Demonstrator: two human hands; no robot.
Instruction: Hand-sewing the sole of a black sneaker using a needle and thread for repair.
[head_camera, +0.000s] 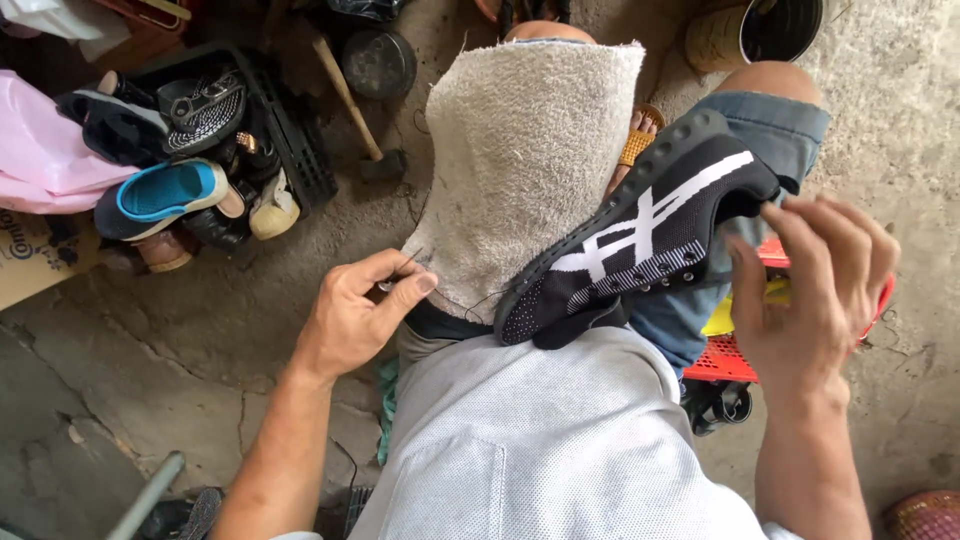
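Note:
A black knit sneaker with white stripes (640, 240) lies on its side across my lap, sole edge up, toe toward my body. My right hand (810, 290) rests at the shoe's heel opening, fingers spread and touching the collar. My left hand (360, 310) pinches a thin needle (405, 268) between thumb and fingers, left of the shoe; a dark thread (465, 300) runs from it toward the toe. A beige towel (525, 160) covers my left thigh under the shoe.
A black crate (300, 150) piled with worn shoes and a blue sandal (165, 192) sits at the left. A hammer (355, 110) lies on the concrete floor. A red basket (725, 358) stands at my right, a metal can (745, 35) beyond my knee, pink plastic (40, 150) far left.

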